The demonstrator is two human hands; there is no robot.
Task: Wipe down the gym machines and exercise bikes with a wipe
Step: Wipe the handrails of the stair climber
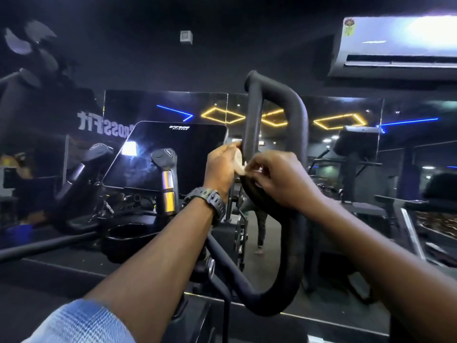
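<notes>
Pinching the pale wipe (239,161) against the looped handle (251,125), the left hand (220,167) sits at nine o'clock, the right hand (279,179) grips at three; the bar runs twelve-to-six.

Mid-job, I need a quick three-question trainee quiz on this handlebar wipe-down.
1. True or false: both hands hold the wipe against the looped handlebar.
2. Which wrist wears the watch? A) left B) right
3. Fill in: left of the left hand stands the machine's dark ____.

Key: 1 true; 2 A; 3 screen. The right hand pinches the wipe's lower end.
</notes>
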